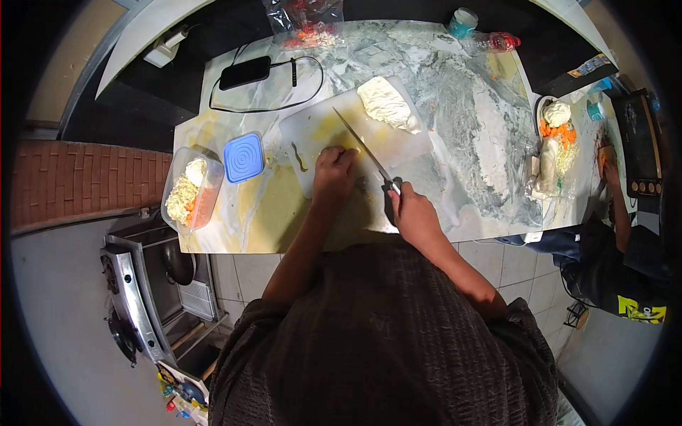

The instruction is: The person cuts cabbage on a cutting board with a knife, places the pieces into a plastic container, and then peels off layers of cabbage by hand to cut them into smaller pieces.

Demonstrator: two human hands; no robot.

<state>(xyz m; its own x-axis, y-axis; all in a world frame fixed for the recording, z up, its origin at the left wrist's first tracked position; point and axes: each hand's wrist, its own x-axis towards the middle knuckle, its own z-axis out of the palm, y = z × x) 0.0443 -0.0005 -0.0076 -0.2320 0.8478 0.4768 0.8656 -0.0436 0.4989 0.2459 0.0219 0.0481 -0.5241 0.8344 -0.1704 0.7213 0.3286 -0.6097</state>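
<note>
Wears a loose, dark brown to near-black garment of textured cloth (383, 334), set well behind the fingers (347, 157) and widening away from them. Shows fine, broken, ridge-like rows across the fabric, clearest on the side behind the right hand (414, 213). Darkens down the middle, too dim there for reading folds. Has a wide, loose left sleeve (249, 326) and a matching right sleeve (526, 334), both ending near the elbows. Leaves uncovered a left forearm (295, 245) and a right forearm (465, 273), each narrowing toward the fingers.

Readable text: none | dark shirt (600, 273): yellow print (641, 309), illegible | bottle (485, 44): red label (504, 42), illegible
</note>
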